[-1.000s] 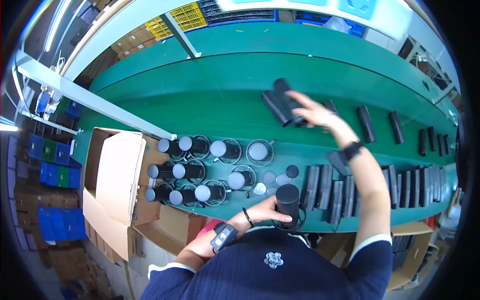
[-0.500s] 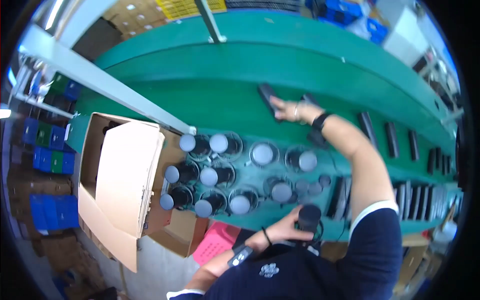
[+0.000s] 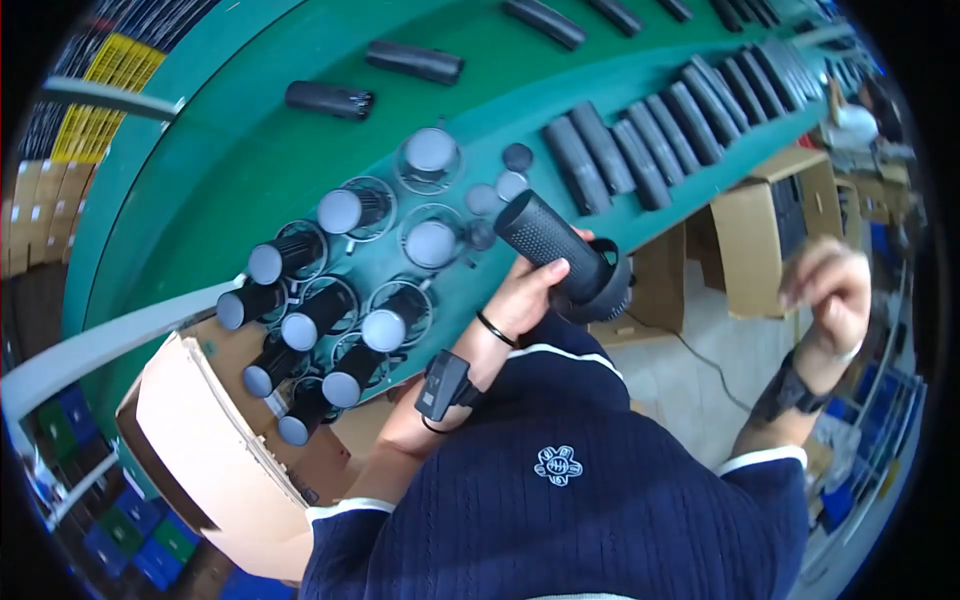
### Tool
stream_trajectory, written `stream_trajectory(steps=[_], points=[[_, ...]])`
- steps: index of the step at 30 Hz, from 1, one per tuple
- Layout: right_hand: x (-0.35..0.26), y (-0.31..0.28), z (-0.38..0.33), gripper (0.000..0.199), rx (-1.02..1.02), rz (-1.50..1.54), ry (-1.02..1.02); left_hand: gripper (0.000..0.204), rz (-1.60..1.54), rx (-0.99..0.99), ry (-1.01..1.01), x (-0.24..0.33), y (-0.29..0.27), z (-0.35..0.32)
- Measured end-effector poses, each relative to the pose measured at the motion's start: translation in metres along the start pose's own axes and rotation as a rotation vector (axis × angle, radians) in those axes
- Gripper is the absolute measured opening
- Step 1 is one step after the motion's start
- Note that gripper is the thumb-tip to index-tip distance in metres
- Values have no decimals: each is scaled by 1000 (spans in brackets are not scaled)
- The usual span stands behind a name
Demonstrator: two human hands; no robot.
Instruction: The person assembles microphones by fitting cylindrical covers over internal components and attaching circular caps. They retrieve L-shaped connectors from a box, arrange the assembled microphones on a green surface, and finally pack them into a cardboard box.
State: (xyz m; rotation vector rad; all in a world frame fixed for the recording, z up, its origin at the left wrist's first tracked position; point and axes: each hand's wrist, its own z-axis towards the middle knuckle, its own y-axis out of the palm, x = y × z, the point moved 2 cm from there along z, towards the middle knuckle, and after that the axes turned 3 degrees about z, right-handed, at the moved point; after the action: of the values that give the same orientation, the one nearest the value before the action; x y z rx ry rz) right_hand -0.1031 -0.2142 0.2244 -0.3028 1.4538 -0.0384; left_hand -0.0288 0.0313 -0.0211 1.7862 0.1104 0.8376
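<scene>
Left hand [image 3: 528,298] is gripping the tube [image 3: 548,236], likely stiff, light, best held mid-barrel; right hand [image 3: 832,288] is hovering, seemingly empty, at three o'clock.

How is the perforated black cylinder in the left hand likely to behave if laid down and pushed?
The perforated black cylinder would probably roll, given its rounded side, though perhaps unevenly because of the wider black base at its lower end. It seems stiff: its wall shows no visible dent under the thumb of the left hand.
</scene>
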Motion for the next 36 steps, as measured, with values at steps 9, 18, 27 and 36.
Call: stream_trajectory(steps=[9,18,27,36], points=[[163,108,-149,50,554,353,479,50,403,-14,-164,-59,46,13],[207,130,-211,70,694,700,248,46,444,78,-215,-136,98,-11],[206,137,-246,68,708,894,257,49,730,-42,-284,-141,110,-6],[208,143,-239,67,718,1215,166,48,569,-238,-299,-119,125,11]])
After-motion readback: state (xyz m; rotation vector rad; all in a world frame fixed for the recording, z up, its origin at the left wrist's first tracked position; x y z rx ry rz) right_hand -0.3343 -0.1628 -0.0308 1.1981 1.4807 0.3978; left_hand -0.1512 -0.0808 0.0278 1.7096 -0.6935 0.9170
